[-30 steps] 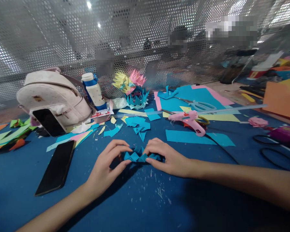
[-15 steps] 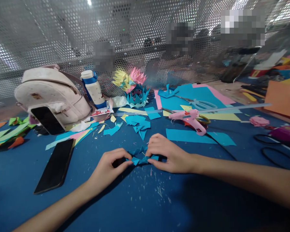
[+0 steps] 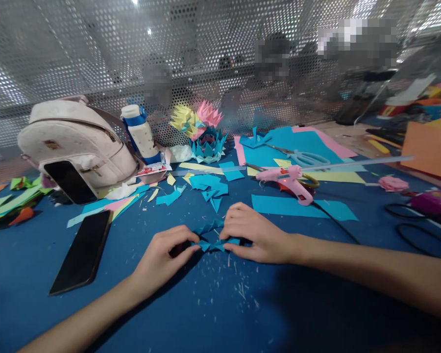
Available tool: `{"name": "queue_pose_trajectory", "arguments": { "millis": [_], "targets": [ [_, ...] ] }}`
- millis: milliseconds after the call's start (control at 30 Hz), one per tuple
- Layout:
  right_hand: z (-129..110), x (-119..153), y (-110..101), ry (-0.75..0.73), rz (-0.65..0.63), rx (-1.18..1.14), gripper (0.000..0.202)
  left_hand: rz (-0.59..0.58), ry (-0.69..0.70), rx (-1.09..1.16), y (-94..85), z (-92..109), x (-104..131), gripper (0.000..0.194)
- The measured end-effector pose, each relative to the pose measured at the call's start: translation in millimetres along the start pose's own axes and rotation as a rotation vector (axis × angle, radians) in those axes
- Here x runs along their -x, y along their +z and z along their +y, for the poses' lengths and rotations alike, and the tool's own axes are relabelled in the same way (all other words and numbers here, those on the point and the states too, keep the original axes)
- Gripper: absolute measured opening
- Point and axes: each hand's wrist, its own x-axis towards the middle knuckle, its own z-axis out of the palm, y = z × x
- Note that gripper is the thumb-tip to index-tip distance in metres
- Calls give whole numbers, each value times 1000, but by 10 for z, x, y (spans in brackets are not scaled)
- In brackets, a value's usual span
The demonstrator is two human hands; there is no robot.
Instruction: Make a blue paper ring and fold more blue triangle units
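One blue band (image 3: 205, 245), pinched by left hand (image 3: 162, 249) and right hand (image 3: 247, 233): apparently shaping; next move likely needs even pressure.

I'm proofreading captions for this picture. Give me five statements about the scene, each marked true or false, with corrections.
1. The left hand and the right hand both hold the folded blue paper. True.
2. The glue gun is green. False: it is pink.
3. A leaning phone rests against the backpack. True.
4. The bottle stands to the right of the yellow paper flower in the picture. False: it stands to its left.
5. The phone nearer the left hand stands upright. False: it lies flat on the table.
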Motion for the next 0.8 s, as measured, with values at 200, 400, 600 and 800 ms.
{"name": "queue_pose_trajectory", "arguments": {
  "millis": [200, 400, 600, 800],
  "targets": [
    [-5, 1, -30, 37, 18, 45, 19, 9, 42, -27, -63, -51, -18, 12],
    [1, -8, -63, 27, 78, 49, 19, -9, 61, -32, -86, -71, -20, 11],
    [14, -3, -47, 37, 67, 75, 20, -21, 74, -26, -71, -90, -9, 9],
    [18, 1, -17, 48, 52, 91, 19, -11, 80, -35, -57, -99, -11, 10]
  ]
}}
